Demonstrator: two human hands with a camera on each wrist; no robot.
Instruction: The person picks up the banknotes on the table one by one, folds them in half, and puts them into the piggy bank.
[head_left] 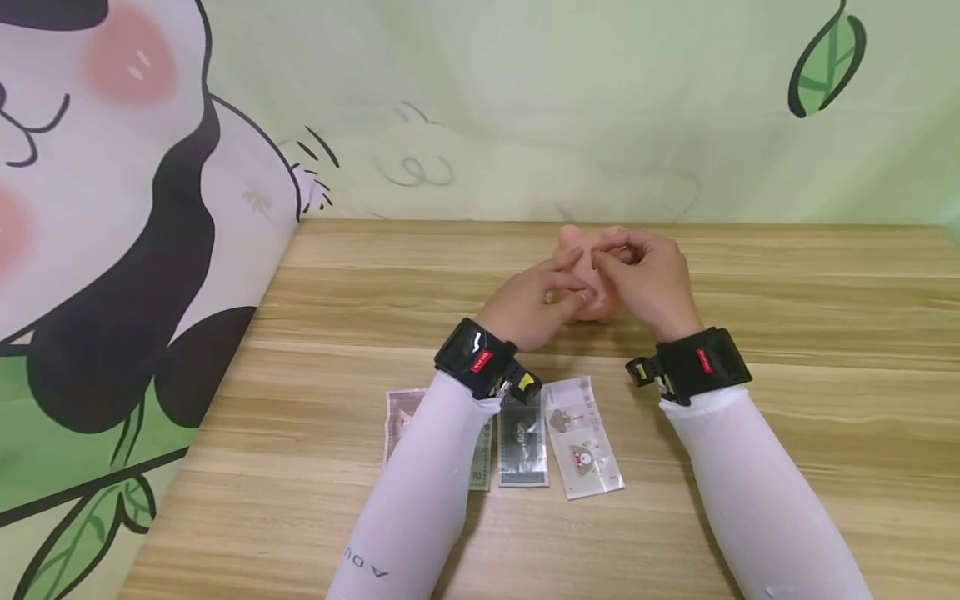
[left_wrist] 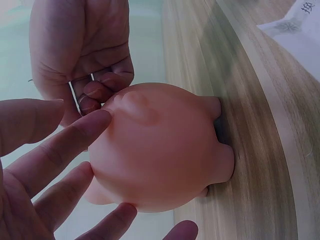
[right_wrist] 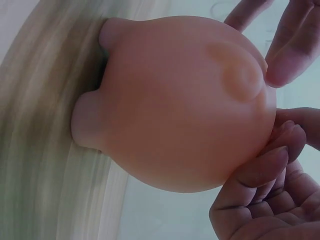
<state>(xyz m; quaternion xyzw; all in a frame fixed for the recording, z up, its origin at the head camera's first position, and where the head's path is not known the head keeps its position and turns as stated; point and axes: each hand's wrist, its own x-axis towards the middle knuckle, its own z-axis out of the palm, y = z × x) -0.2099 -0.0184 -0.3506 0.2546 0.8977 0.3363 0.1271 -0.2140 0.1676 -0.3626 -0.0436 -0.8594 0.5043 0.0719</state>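
Observation:
A pink piggy bank [head_left: 598, 310] stands on its feet on the wooden table, between both hands. From the left, my left hand [head_left: 528, 308] rests fingertips on its rounded body; in the left wrist view those fingers [left_wrist: 57, 155] are spread and mostly straight. On the other side, my right hand [head_left: 660, 283] has its thumb and curled fingers together at the top of the bank. That pinch shows close against the pink surface in the right wrist view, and I cannot tell whether anything is between the fingertips.
Several paper notes lie in a row nearer me: a purplish one [head_left: 397, 412], a green one [head_left: 482, 458], a dark green one [head_left: 522, 450] and a pale one [head_left: 587, 442]. My left forearm passes over some. A green cloth with a panda drawing [head_left: 247, 167] hangs behind the table [head_left: 825, 333].

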